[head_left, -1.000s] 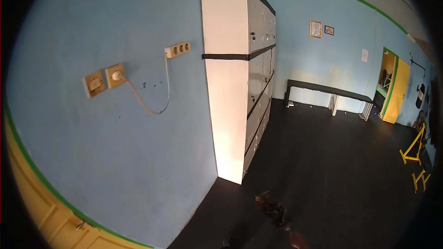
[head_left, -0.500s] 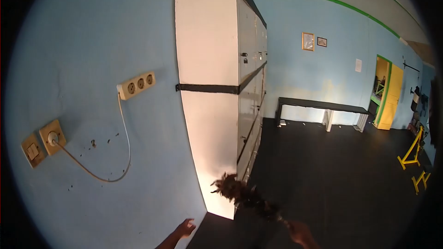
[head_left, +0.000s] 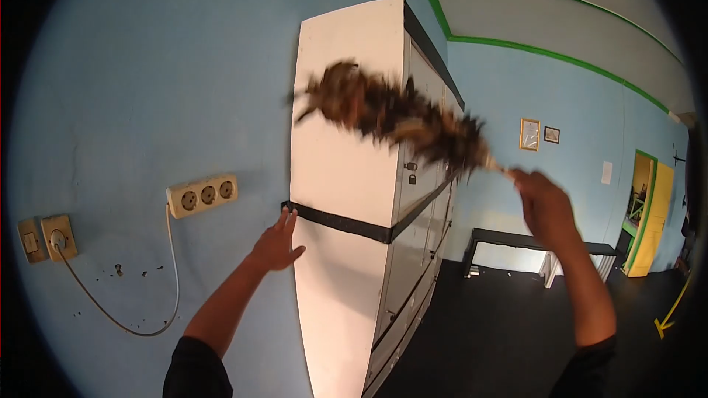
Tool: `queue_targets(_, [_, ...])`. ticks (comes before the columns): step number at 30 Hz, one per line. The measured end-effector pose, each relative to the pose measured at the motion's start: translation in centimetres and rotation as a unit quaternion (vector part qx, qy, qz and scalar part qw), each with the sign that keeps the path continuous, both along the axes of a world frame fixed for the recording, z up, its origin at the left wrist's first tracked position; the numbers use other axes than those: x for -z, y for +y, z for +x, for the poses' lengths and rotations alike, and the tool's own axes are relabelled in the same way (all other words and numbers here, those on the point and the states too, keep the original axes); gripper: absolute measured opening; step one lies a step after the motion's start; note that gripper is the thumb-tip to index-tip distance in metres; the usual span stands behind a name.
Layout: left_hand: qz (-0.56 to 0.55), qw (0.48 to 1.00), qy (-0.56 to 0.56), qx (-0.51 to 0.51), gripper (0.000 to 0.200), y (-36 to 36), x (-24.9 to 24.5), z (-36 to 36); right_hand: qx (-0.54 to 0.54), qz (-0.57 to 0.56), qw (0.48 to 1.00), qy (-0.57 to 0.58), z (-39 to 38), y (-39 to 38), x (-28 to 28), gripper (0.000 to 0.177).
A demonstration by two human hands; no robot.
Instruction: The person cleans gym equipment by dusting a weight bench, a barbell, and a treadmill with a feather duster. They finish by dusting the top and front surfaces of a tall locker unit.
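My right hand (head_left: 544, 208) is wrapped round the thin handle of a brown feather duster (head_left: 398, 118), raised at the right. The duster's feathers slant up and leftward, overlapping the upper side of a white locker cabinet (head_left: 346, 169) in this view, and are blurred by motion. On the left, my left hand (head_left: 276, 243) is open, its fingers stretched upward and thumb apart. Its fingertips are right at the end of the black band (head_left: 339, 222) that runs round the cabinet, close to the blue wall.
A socket strip (head_left: 206, 195) hangs on the left wall, its cable looping to a wall outlet (head_left: 57, 239). Padlocks (head_left: 411, 173) hang on the locker doors. Along the far wall stand a black bench (head_left: 542, 242) and a yellow door (head_left: 649, 220). Two frames hang above.
Both hands have risen into view. The feather duster has swung up from low beside the cabinet to its upper part. My left hand has come up to the black band; the view has tilted upward.
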State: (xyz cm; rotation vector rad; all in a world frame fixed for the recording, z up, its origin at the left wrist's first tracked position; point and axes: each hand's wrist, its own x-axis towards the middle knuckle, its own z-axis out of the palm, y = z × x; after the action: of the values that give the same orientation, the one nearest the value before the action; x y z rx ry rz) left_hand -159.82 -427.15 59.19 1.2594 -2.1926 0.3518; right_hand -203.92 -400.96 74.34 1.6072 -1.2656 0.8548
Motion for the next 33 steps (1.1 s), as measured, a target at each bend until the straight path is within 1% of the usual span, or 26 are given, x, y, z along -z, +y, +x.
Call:
queue_targets(1, [0.059,0.997,-0.010,-0.042,0.093,-0.5,-1.7,-0.2,0.043,-0.023,0.999,0.012,0.5,-0.8,-2.4,0.023])
queue_targets(2, [0.056,0.997,-0.010,-0.044,0.093,-1.2,-1.8,-0.1,0.086,-0.046,0.995,0.022,1.2,-1.4,-4.6,0.022])
queue_targets(4, [0.008,0.990,-0.097,-0.106,0.090,-3.2,-2.0,0.6,0.068,-0.099,0.992,0.030,1.4,-2.8,-8.3,0.020])
queue_targets(5, [0.000,0.990,-0.112,-0.090,0.084,-4.7,-1.2,1.2,0.085,-0.104,0.991,0.016,1.6,-3.4,-10.0,0.019])
queue_targets(6, [-0.001,0.990,-0.115,-0.086,0.084,-5.8,-0.2,2.0,0.104,-0.107,0.989,0.002,1.8,-3.9,-11.6,0.019])
queue_targets(7, [-0.052,0.985,-0.148,-0.070,0.083,-6.7,0.6,2.6,0.108,-0.108,0.988,0.001,1.7,-4.7,-13.3,0.019])
queue_targets(8, [-0.104,0.977,-0.179,-0.055,0.081,-7.2,1.2,3.0,0.093,-0.143,0.985,0.002,1.5,-5.9,-14.8,0.018])
queue_targets(9, [-0.105,0.977,-0.176,-0.052,0.081,-7.4,1.6,3.2,0.076,-0.179,0.981,0.005,2.0,-6.4,-16.0,0.018])
queue_targets(11, [-0.132,0.954,-0.263,-0.066,0.076,-7.2,1.7,4.0,0.081,-0.170,0.982,0.001,3.5,-7.1,-17.8,0.019])
queue_targets(13, [-0.120,0.953,-0.270,-0.075,0.075,-6.7,1.5,3.9,0.086,-0.158,0.984,-0.008,4.5,-7.8,-17.7,0.019])
queue_targets(15, [-0.105,0.952,-0.276,-0.081,0.074,-6.5,1.3,3.7,0.069,-0.150,0.986,0.024,4.6,-9.8,-16.1,0.021])
queue_targets(16, [-0.110,0.953,-0.272,-0.074,0.073,-6.5,1.5,3.9,0.061,-0.115,0.991,0.032,4.8,-10.3,-14.8,0.021])
queue_targets(18, [-0.115,0.956,-0.263,-0.066,0.073,-6.8,1.6,4.2,0.115,-0.054,0.990,0.064,6.2,-10.2,-11.5,0.022])
queue_targets(21, [-0.120,0.963,-0.240,-0.036,0.072,-7.1,2.2,4.4,0.139,-0.024,0.985,0.102,7.3,-9.8,-11.2,0.024])
queue_targets(22, [-0.141,0.957,-0.250,-0.045,0.074,-7.2,2.3,4.3,0.142,-0.026,0.984,0.104,7.7,-9.9,-12.1,0.024])
queue_targets(24, [-0.163,0.950,-0.260,-0.054,0.076,-7.7,2.2,4.5,0.146,-0.130,0.980,0.037,8.7,-10.4,-15.4,0.024])
queue_targets(26, [-0.185,0.949,-0.252,-0.049,0.076,-8.1,2.8,4.5,0.136,-0.134,0.981,0.021,8.7,-11.3,-19.2,0.024])
queue_targets(27, [-0.182,0.949,-0.253,-0.046,0.076,-7.8,2.7,4.6,0.124,-0.138,0.983,0.004,8.3,-11.8,-20.2,0.025])
queue_targets(28, [-0.166,0.951,-0.257,-0.044,0.072,-7.5,2.4,4.6,0.127,-0.135,0.983,0.004,7.7,-12.4,-20.2,0.025])
queue_targets(29, [-0.150,0.953,-0.259,-0.041,0.068,-7.3,2.2,4.5,0.096,-0.126,0.987,0.041,7.5,-13.0,-20.0,0.025])
queue_targets(30, [-0.148,0.954,-0.258,-0.039,0.068,-7.4,2.2,4.6,0.064,-0.117,0.988,0.077,7.2,-13.4,-19.9,0.025])
queue_targets(31, [-0.148,0.956,-0.253,-0.034,0.068,-7.3,2.1,4.6,0.062,-0.057,0.994,0.067,6.7,-13.5,-19.4,0.026])
queue_targets(33, [-0.144,0.958,-0.245,-0.028,0.067,-7.3,2.3,4.7,0.082,-0.056,0.991,0.093,6.3,-12.5,-19.0,0.027])
